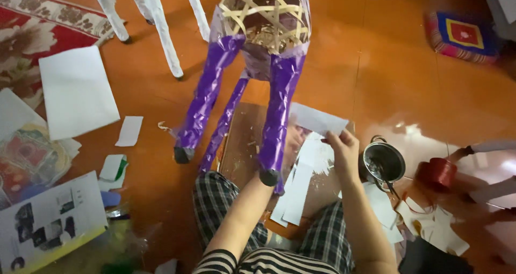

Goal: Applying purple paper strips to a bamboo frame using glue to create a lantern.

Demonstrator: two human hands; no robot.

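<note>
Right hand (344,150) pinched shut on a white paper strip (318,119), held just beside the purple-wrapped bamboo animal frame (263,64) on the floor (376,69). Left hand mostly hidden behind a purple leg (277,123), can't tell its grip tbh.

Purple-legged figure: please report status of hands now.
Right hand holds white paper strip. Left hand hidden behind purple leg of woven figure. Small pot beside right hand.
</note>
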